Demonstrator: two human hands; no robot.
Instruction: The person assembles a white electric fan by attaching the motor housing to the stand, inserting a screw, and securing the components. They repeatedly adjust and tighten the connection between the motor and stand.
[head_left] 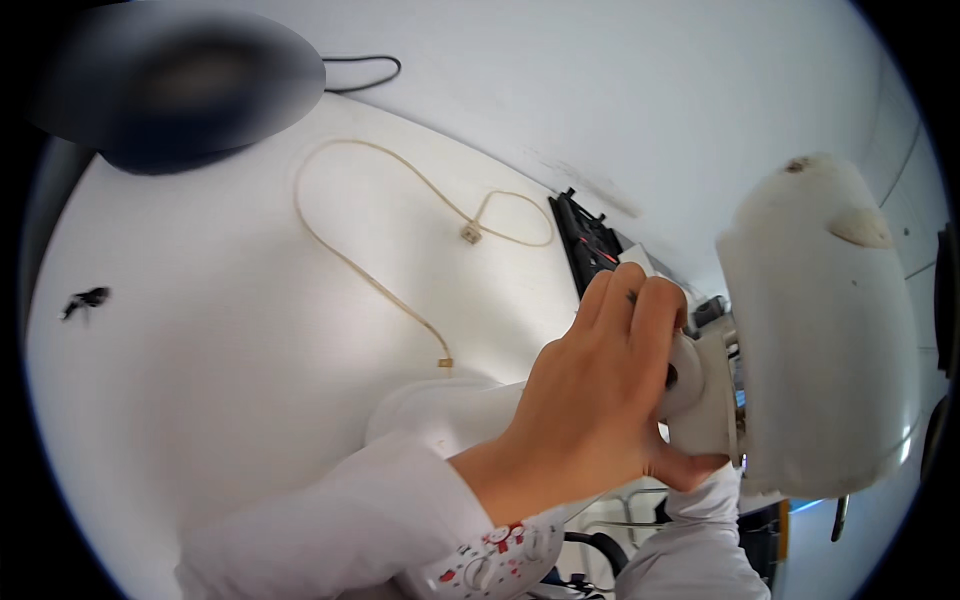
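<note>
One grip: your left hand (595, 380) curls closed round the off-white, plastic-looking rounded joint (704, 385), upright white cylindrical housing (825, 330) just rightward; right hand hidden.

The light is bright and quite even, leaving only soft shadows on the white table (190, 230), while a small glare shines at the lower right edge of the white housing (825, 330). A dark round shape (190, 85) at the upper left is strongly blurred; toward the black, bluish-fringed border, straight edges become curved.
</note>
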